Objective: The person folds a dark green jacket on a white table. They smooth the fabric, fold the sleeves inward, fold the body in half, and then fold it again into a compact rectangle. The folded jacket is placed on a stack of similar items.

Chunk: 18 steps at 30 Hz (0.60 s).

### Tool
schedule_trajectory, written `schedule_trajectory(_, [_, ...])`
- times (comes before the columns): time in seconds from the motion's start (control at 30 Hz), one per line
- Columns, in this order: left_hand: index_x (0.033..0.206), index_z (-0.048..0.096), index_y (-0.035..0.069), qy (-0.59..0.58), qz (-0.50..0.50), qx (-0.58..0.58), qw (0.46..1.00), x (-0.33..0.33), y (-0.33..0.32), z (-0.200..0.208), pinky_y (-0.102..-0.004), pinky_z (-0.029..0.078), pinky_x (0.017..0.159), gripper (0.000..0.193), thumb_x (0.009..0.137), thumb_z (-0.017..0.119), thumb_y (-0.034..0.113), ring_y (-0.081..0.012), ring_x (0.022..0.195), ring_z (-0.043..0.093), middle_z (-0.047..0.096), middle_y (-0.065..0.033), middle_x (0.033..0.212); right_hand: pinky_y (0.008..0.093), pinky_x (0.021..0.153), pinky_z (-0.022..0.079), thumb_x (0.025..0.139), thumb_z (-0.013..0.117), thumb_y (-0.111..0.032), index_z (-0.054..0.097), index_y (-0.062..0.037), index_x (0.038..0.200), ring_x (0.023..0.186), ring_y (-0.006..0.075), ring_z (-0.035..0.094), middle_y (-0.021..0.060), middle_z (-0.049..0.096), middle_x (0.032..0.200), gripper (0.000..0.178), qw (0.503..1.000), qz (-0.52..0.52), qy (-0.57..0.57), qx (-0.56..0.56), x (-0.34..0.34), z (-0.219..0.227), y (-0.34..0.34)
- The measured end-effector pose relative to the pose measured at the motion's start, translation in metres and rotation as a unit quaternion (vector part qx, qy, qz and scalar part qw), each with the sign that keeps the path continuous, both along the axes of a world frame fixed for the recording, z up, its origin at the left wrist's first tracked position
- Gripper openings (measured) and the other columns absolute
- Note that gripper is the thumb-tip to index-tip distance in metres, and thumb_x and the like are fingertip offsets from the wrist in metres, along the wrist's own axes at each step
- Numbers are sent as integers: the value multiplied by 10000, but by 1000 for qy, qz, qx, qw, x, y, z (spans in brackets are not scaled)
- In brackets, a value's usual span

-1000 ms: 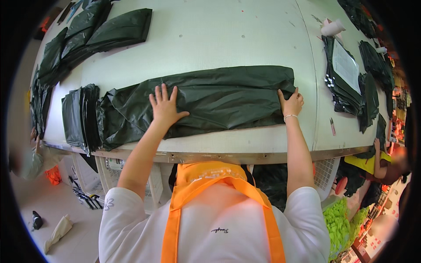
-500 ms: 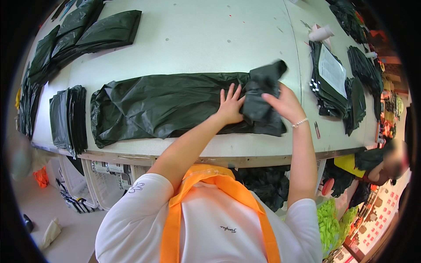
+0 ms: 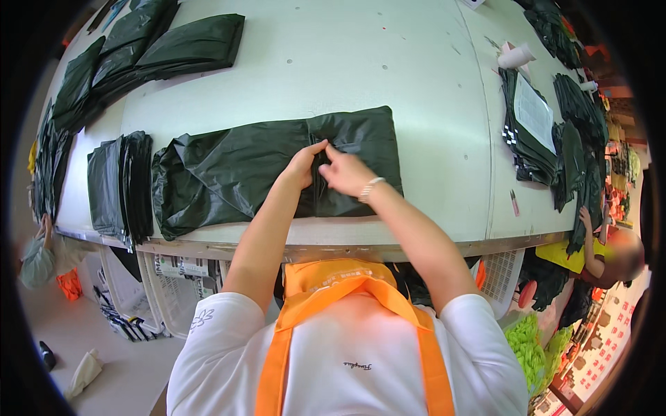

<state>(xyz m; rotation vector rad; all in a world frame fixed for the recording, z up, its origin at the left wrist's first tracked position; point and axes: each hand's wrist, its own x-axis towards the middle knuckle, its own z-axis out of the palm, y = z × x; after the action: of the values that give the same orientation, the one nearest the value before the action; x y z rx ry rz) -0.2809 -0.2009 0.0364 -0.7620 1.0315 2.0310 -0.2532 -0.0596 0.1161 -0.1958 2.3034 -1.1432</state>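
A long piece of dark green, shiny, wrinkled fabric [image 3: 229, 166] lies across the table in front of me. Its right end is turned back into a flat flap [image 3: 361, 135], and the flap's left edge runs under my hands. My left hand [image 3: 302, 166] is closed at that edge, fingers pressed together. Right beside it, my right hand [image 3: 345, 173] is bent over the flap with thumb and forefinger at the same edge, slightly blurred. The fingertips of both hands meet near the middle of the fold. What lies beneath the fingers is partly hidden.
A narrow folded dark stack [image 3: 119, 186] stands left of the fabric. More dark bundles [image 3: 191, 45] lie at the far left. On the right are dark pieces under a white sheet [image 3: 533, 114], a thread cone [image 3: 515, 57] and small snips [image 3: 514, 202]. Co-workers are at both sides.
The right end, lifted and crumpled before, now lies flat, folded over to the left. Both hands have moved left and come together at the flap's edge.
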Motion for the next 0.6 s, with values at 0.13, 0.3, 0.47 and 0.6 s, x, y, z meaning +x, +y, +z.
schedule_trajectory(0.13, [1009, 629, -13, -33, 21, 105, 994, 3, -8, 6, -372, 531, 799, 298, 903, 569, 259, -240, 884, 647, 671, -124, 981, 377, 919, 460, 857, 545, -71, 613, -54, 1134, 1063, 292, 588, 139, 633, 1114, 286, 899, -151, 409, 31, -2, 31, 70])
schedule_trajectory(0.3, [1061, 602, -20, 6, 8, 180, 984, 3, -19, 13, -378, 519, 839, 297, 869, 606, 207, -242, 907, 641, 657, -123, 1034, 500, 1104, 200, 949, 411, -290, 236, -10, 1435, 1393, 339, 177, 169, 169, 1516, 587, 892, -50, 363, 266, -8, -39, 74])
schedule_trajectory(0.47, [1073, 583, -33, 116, -28, 8, 993, 5, -16, 14, -366, 522, 823, 293, 781, 571, -21, -231, 912, 626, 636, -125, 1044, 476, 1123, 162, 945, 414, -283, 250, -5, 1430, 1399, 312, 158, 158, 168, 1517, 583, 881, -23, 354, 313, -15, -55, 73])
schedule_trajectory(0.6, [1027, 591, -38, 122, -6, -76, 990, 12, -12, 14, -350, 529, 771, 297, 741, 517, -70, -227, 874, 621, 642, -121, 967, 446, 1068, 267, 917, 472, -282, 457, -27, 1319, 1279, 290, 365, 131, 376, 1417, 477, 860, 49, 358, 361, -28, -33, 70])
